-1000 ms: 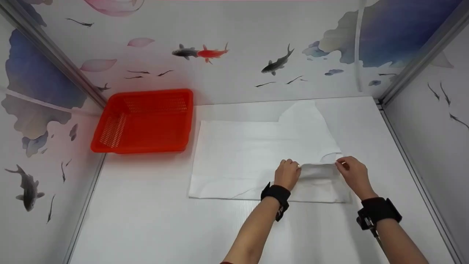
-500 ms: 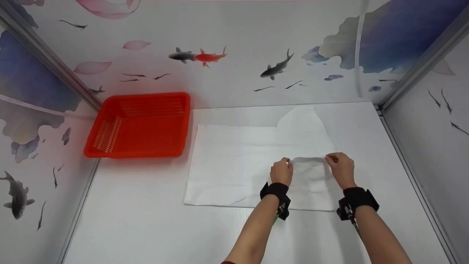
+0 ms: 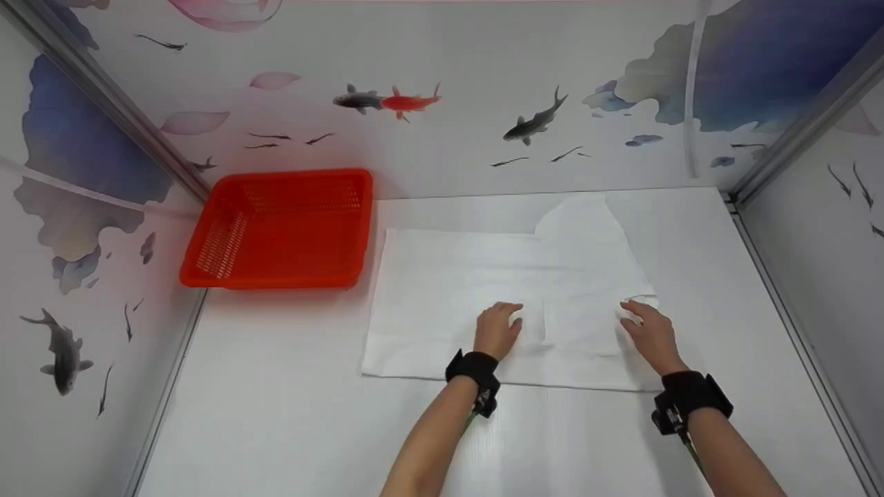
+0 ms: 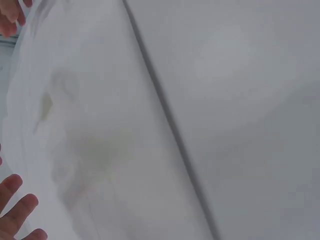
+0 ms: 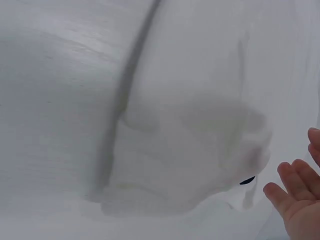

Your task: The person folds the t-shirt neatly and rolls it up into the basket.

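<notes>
A white garment [image 3: 449, 297] lies folded flat on the white table, with a sleeve-like flap [image 3: 587, 231] sticking out at its far right. Over its near middle is my left hand [image 3: 496, 330], fingers loosely bent and thumb apart, holding nothing. In the left wrist view, that hand's fingertips [image 4: 25, 205] show at the lower left edge. My right hand [image 3: 652, 335] is at the garment's right edge, fingers spread and relaxed. The right wrist view shows the right hand [image 5: 300, 200] beside a rumpled, raised fold of the cloth, with nothing between the fingers.
A red plastic basket [image 3: 290, 252] with perforated walls stands at the back left of the white table [image 3: 276, 414]. Walls printed with fish and petals close in the back, left [image 3: 103, 290] and right sides. Black bands [image 3: 473, 373] circle both wrists.
Earlier, both hands pinched the near right part of the cloth and turned it away over the garment. Now they have let go; the left hand has moved left and the flap lies flatter.
</notes>
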The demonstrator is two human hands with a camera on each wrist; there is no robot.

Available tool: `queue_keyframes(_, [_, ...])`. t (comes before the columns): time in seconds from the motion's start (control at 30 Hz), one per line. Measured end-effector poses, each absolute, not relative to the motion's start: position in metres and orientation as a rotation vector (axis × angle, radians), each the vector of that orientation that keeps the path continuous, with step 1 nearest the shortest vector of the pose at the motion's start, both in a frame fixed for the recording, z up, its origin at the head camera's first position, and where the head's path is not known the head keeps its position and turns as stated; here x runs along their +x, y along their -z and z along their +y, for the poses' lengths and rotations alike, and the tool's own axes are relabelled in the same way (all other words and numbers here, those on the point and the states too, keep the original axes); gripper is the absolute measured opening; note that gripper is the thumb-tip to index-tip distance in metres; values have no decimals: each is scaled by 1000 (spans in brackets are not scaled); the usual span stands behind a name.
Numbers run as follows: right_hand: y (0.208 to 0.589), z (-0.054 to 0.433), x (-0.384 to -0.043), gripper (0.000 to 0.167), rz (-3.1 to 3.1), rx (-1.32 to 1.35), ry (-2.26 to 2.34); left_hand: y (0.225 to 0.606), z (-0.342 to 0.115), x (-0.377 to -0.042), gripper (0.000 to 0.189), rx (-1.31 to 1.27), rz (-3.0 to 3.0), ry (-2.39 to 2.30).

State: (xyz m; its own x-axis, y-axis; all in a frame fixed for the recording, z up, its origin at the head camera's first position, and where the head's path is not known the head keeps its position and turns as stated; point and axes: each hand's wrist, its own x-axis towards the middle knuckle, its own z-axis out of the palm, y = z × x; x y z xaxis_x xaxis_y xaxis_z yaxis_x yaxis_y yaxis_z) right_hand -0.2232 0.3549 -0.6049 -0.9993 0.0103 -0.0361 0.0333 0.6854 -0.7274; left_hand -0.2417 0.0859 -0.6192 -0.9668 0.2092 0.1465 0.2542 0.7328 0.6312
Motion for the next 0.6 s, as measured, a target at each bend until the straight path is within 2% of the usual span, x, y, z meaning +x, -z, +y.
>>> queue_keyframes(0.17, [611, 362, -192, 30, 2977, 34, 1178, 629, 7, -236, 17, -354, -2716, 938])
queue_keyframes(0.37, [626, 367, -160, 27, 3107, 175, 1067, 638, -79, -211, 15, -69, -2735, 806])
queue_keyframes(0.5, [633, 366, -147, 30, 3105, 265, 1014, 644, -116, -192, 15, 133, -2765, 785])
queue_keyframes(0.6, [636, 366, -141, 29, 3132, 276, 1000, 648, -127, -181, 17, 243, -2795, 854])
